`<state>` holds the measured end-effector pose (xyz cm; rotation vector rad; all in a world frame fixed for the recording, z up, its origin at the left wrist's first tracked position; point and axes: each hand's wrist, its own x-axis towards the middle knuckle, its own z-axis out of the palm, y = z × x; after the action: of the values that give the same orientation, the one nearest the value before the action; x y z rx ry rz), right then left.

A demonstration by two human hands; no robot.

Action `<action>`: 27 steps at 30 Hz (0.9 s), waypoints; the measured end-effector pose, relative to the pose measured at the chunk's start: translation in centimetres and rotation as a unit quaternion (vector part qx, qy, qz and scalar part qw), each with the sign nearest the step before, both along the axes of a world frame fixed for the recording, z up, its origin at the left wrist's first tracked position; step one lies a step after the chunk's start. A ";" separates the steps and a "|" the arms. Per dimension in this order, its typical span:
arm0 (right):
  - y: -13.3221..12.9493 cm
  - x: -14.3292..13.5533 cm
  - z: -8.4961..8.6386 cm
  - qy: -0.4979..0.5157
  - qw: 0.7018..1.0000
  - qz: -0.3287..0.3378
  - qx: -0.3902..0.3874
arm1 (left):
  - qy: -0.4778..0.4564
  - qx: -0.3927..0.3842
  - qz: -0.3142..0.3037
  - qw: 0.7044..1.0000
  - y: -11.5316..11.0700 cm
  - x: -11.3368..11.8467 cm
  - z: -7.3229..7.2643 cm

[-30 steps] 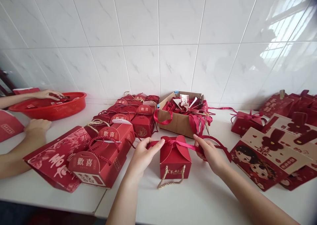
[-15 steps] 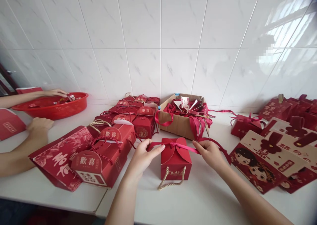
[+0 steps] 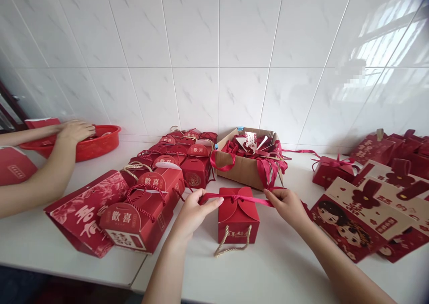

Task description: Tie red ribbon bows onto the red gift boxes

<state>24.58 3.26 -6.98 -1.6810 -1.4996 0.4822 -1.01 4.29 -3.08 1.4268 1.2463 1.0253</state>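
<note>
Worktop: runs along a tiled wall. Red basin toward its far left corner; a co-worker's near hand has just come off the worktop and over the basin, nowhere near the wearer's work. Cardboard box of ribbons near the far edge, packed red boxes just left of it. Printed bags toward the right edge.

Small red box: upright near the middle of the near edge, flaps folded over the top, rope handle hanging down its front onto the worktop. It sits between the two hands, slightly forward of the wearer's wrists.

Left hand and right hand: each pinches a side of the pink ribbon.

Ribbon: now drawn straighter across the box top. Knot looks snugger, so probably less slack over the flaps; exact tightness can't be told.
</note>
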 end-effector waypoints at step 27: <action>0.1 1.0 -0.2 -0.116 0.992 -0.036 0.023 | 0.019 0.008 0.001 1.000 0.3 0.1 -0.6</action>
<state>25.62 3.33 -7.16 -1.7968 -1.5951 0.2179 -0.90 4.60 -3.66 1.4631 1.2697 1.0170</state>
